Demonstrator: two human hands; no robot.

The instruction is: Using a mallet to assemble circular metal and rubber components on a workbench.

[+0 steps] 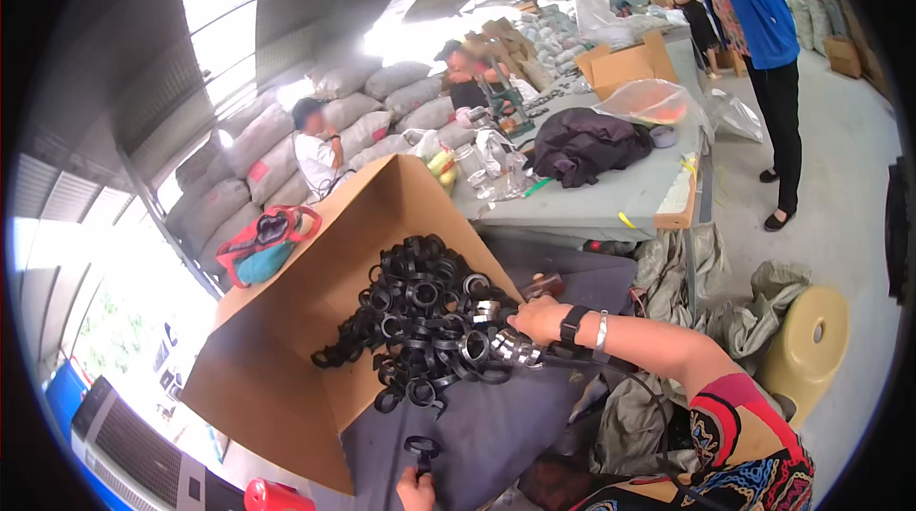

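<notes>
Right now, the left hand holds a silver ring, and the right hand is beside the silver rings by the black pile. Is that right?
Not quite: the head view shows that the ring in the left hand is black, not silver. The right hand is indeed beside the silver rings by the black pile.

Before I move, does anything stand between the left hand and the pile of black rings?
Nothing visible blocks it: beyond the black ring held by the left hand, only dark cloth shows before the pile.
</notes>
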